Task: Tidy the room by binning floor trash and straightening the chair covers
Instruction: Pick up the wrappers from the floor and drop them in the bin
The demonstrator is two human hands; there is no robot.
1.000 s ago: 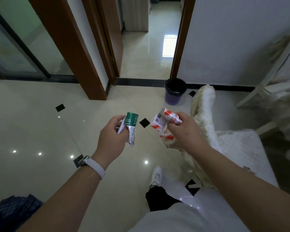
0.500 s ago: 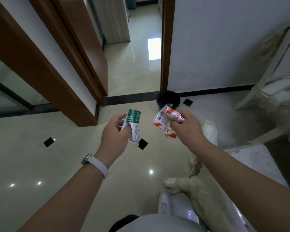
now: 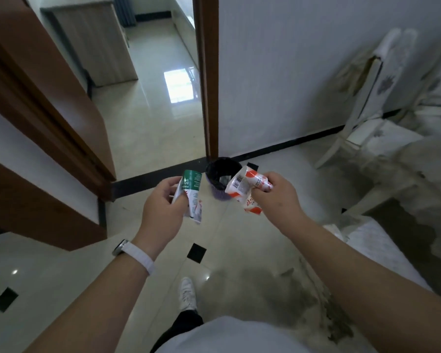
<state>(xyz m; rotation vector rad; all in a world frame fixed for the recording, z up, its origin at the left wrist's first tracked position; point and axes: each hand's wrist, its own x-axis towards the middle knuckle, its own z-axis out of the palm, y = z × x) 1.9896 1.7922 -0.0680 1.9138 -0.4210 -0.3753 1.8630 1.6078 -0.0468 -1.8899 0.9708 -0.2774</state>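
A person's left hand [image 3: 163, 212] grips a crumpled green wrapper [image 3: 190, 191] in curled fingers. The right hand [image 3: 275, 197] pinches a red-and-white wrapper [image 3: 241, 191]. Both are held over the tiled floor [image 3: 61, 276], near the bin [image 3: 219, 194] at its far edge beside the doorframe [image 3: 206, 98].

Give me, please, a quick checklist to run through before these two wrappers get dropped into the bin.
1. Left hand grips green wrapper: ok.
2. Right hand grips red-and-white wrapper: ok.
3. Bin upright, mouth open: ok.
4. Both hands directly above the bin's mouth: cannot tell from this single view.
5. Room left inside the bin: cannot tell.
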